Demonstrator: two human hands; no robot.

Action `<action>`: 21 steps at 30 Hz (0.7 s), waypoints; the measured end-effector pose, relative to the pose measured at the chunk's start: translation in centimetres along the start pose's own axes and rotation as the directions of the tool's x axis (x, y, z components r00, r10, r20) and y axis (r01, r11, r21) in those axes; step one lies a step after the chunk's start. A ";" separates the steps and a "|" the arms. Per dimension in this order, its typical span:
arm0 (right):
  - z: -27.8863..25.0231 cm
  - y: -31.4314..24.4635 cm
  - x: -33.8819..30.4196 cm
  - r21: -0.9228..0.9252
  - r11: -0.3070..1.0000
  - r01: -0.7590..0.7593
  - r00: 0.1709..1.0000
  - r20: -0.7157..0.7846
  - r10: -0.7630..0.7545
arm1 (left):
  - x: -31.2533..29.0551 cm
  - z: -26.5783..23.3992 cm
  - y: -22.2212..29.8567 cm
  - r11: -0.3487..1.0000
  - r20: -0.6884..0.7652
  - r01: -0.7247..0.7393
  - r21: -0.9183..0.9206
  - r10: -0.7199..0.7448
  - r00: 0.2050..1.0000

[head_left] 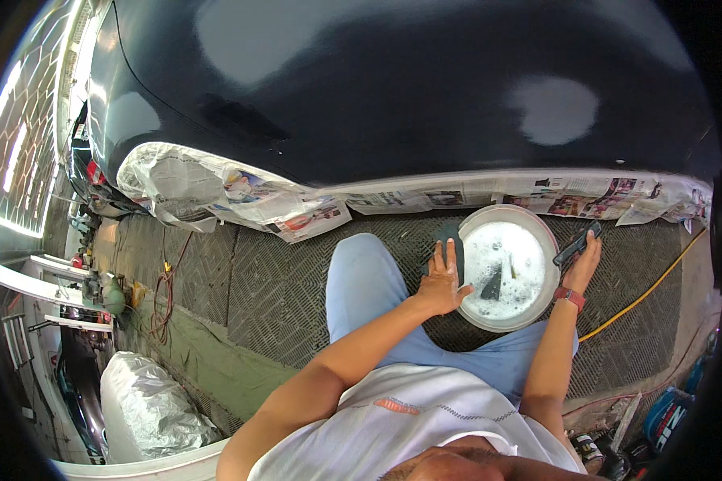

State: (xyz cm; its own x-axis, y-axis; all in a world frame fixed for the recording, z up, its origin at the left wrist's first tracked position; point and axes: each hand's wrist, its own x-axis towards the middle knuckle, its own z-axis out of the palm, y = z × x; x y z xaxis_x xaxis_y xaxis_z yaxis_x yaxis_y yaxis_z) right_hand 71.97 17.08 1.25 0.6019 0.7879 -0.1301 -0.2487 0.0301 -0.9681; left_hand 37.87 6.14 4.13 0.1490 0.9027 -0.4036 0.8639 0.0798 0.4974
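Note:
A round pale bucket [555, 255] of sudsy water stands between my legs. In the foam lies a dark flat piece [492, 286]. My left hand [443, 282], wet with suds, is at the bucket's left rim. Its fingers lie along a dark sheet [450, 233] that looks like sandpaper, with the thumb spread toward the rim; how it grips the sheet underneath is hidden. At the right rim, my right hand [586, 267] holds a dark, narrow block [572, 247]. A red watch [569, 297] is on that wrist.
Ahead rises a dark car panel [393, 96] with dull grey patches, its lower edge masked with newspaper [553, 196]. Textured mats [273, 280] cover the floor. A yellow hose [646, 293] runs at right, a reddish cord [164, 297] at left. A foil-wrapped part [148, 409] sits behind left.

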 end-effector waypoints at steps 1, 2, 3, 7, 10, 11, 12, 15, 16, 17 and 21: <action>-0.1 -0.5 0.4 -0.094 0.988 0.123 0.990 -0.053 -0.128 | 0.3 0.1 0.5 1.000 0.033 -0.002 0.012 0.002 0.999; 4.4 0.1 -4.2 -0.129 0.969 0.212 0.975 -0.038 -0.219 | -0.1 -2.6 -3.6 0.998 0.075 0.001 0.065 -0.006 0.997; 6.6 -1.6 -6.5 -0.166 0.932 0.322 0.947 0.041 -0.319 | -0.2 -2.9 -4.2 0.997 0.107 0.009 0.074 -0.017 0.994; 13.9 -7.7 -13.0 -0.090 0.750 0.655 0.725 0.353 -0.591 | 1.0 -3.0 -2.3 0.999 0.201 0.047 0.024 -0.051 0.978; 23.4 -13.9 -20.0 0.013 0.383 0.924 0.288 0.634 -0.717 | 0.7 -3.4 -4.1 0.999 0.201 0.011 0.038 -0.018 0.979; 26.2 -16.2 -22.1 0.104 0.337 0.936 0.177 0.689 -0.703 | 0.7 -2.6 -4.2 0.999 0.183 -0.009 0.053 -0.001 0.983; 29.2 -17.7 -24.0 0.164 0.200 0.966 0.027 0.705 -0.709 | 0.9 -1.5 -4.9 0.998 0.164 0.001 0.059 -0.010 0.986; 37.4 -19.6 -27.3 0.279 -0.181 0.943 -0.323 0.642 -0.695 | 0.6 -0.7 -4.9 0.998 0.077 -0.034 0.057 0.030 0.997; 40.1 -19.5 -28.3 0.305 -0.222 0.926 -0.370 0.622 -0.690 | -0.1 -1.4 -4.9 0.999 0.037 -0.044 0.022 0.043 0.998; 42.3 -19.7 -29.1 0.317 -0.276 0.907 -0.417 0.603 -0.680 | -0.3 -1.7 -4.9 0.998 0.002 -0.068 -0.017 0.068 0.998; 48.8 -20.1 -31.1 0.306 -0.422 0.853 -0.521 0.545 -0.657 | -1.3 -1.0 -5.9 0.962 -0.202 -0.209 -0.176 0.172 0.964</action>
State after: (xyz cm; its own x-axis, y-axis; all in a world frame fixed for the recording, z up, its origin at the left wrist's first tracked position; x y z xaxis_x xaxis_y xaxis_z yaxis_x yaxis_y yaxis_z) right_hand 21.25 21.99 35.14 -0.5640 -0.0947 0.8203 0.3862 0.8478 0.3635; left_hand 32.06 4.90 2.50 0.1956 0.9694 -0.1486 0.7151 -0.0373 0.6980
